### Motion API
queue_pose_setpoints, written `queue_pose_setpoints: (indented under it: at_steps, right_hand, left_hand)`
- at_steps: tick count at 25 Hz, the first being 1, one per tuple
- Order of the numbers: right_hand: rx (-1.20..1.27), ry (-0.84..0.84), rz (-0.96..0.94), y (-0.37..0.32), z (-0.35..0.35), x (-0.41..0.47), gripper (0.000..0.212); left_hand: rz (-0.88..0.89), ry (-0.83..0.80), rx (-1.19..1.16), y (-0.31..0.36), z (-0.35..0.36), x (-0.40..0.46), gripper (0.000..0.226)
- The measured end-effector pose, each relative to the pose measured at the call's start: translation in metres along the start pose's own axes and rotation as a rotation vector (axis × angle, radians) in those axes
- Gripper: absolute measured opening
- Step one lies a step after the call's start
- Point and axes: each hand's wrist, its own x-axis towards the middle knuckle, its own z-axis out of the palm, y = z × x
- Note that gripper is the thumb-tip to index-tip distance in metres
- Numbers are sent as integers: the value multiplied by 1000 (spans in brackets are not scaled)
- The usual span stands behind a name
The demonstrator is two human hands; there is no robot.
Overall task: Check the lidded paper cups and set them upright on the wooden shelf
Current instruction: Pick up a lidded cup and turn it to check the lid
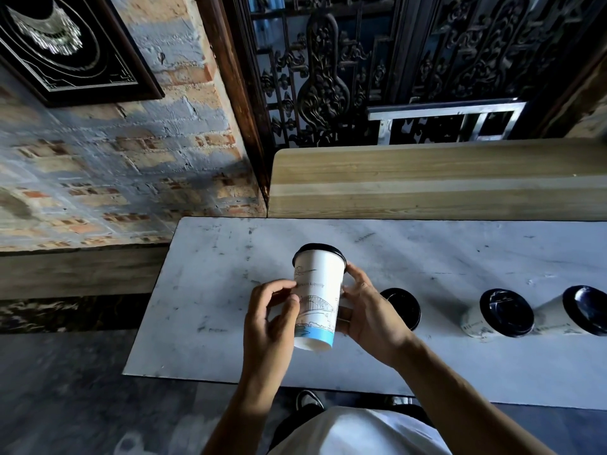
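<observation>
Above marble table (pixel 203 290): cup (pixel 317 297) btwn both hands.

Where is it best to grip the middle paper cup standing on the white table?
Probably the white paper wall of the middle black-lidded paper cup, fingers wrapping from the near side below the lid rim; it stands upright with a gap to the neighbouring cup.

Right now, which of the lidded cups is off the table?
The cup with the blue band, held between the left hand and right hand. The other three cups stand on the white table.
</observation>
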Motion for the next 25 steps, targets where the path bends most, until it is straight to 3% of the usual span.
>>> queue_pose_setpoints:
  at_steps: [6,10,16,21,25]
  right_hand:
    - [-41,-8,-25,0,2,1,75]
    - [-53,30,6,-3,5,-1,59]
    - [-50,11,9,-7,8,-9,48]
    - [-110,-4,-25,-12,6,-11,59]
    - [-149,-31,-45,-13,5,-15,67]
  left_hand:
    - [117,-4,86,-4,-1,2,39]
    - [175,-17,154,-5,-3,1,55]
    - [246,-12,221,-3,-4,1,54]
    - [232,-37,220,-1,-5,0,60]
    - [168,-4,113,0,-3,-3,41]
